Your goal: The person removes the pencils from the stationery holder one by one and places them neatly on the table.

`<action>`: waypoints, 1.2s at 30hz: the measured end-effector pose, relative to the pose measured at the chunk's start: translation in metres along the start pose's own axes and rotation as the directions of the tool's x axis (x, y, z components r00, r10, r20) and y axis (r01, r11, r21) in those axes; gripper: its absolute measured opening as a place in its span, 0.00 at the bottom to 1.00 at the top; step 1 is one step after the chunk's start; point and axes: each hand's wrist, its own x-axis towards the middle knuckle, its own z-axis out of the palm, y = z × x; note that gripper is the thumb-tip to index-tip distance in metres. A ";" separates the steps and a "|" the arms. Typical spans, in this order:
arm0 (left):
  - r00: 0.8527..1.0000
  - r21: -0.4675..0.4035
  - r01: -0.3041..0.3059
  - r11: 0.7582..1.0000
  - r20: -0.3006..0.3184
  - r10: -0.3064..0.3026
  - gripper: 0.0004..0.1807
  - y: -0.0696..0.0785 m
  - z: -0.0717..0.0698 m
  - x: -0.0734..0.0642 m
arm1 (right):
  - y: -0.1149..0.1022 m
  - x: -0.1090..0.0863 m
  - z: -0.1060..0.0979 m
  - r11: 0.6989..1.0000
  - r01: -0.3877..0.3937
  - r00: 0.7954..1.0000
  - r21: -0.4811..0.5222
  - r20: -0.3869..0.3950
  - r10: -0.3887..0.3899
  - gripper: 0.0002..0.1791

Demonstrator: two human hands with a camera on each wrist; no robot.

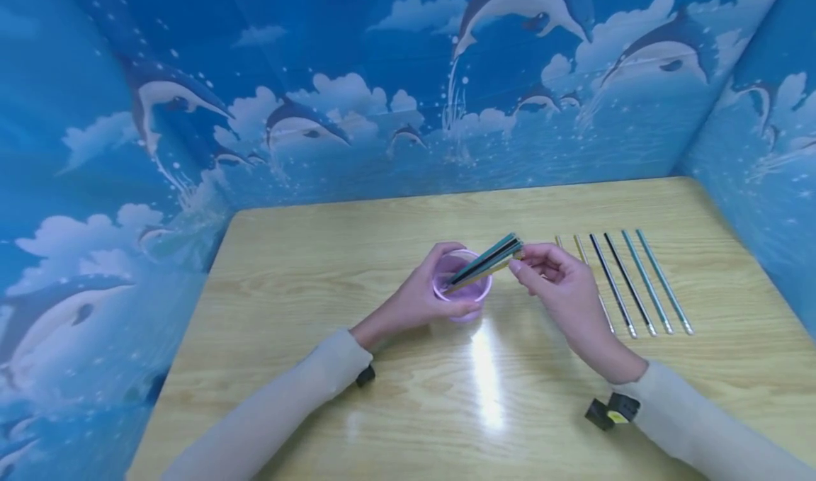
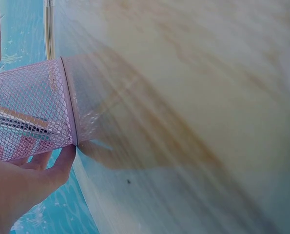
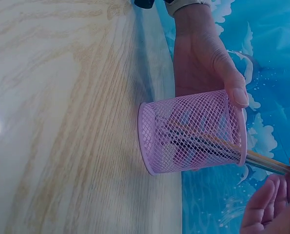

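Observation:
A pink mesh cup (image 1: 462,291) stands on the wooden table (image 1: 319,268) at the middle. My left hand (image 1: 417,297) is curled round the cup's side; the left wrist view shows its thumb (image 2: 62,163) against the mesh cup (image 2: 30,109). My right hand (image 1: 561,279) pinches the upper ends of a bundle of pencils (image 1: 487,260), whose lower ends sit slanted inside the cup. In the right wrist view the pencils (image 3: 218,144) show through the mesh cup (image 3: 193,131), with my left hand (image 3: 203,58) behind it and my right fingertips (image 3: 266,204) at the lower right.
Several more pencils (image 1: 627,283) lie side by side on the table to the right of my right hand. Blue dolphin-print walls (image 1: 408,84) close in the table at the back and both sides. The near table edge runs in front.

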 end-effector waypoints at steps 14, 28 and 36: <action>0.999 -0.005 -0.027 1.000 0.017 0.027 0.50 0.000 -0.001 0.001 | -0.001 -0.005 0.006 0.988 0.073 0.990 0.134 -0.128 -0.056 0.10; 1.000 0.031 0.021 0.999 0.002 -0.021 0.49 0.001 -0.001 0.001 | -0.023 -0.005 -0.010 0.865 0.286 0.941 0.412 -0.289 -0.174 0.07; 1.000 0.032 0.027 0.999 -0.010 -0.026 0.51 0.001 -0.001 0.001 | -0.037 -0.003 -0.024 0.729 0.363 0.926 0.580 -0.311 -0.214 0.09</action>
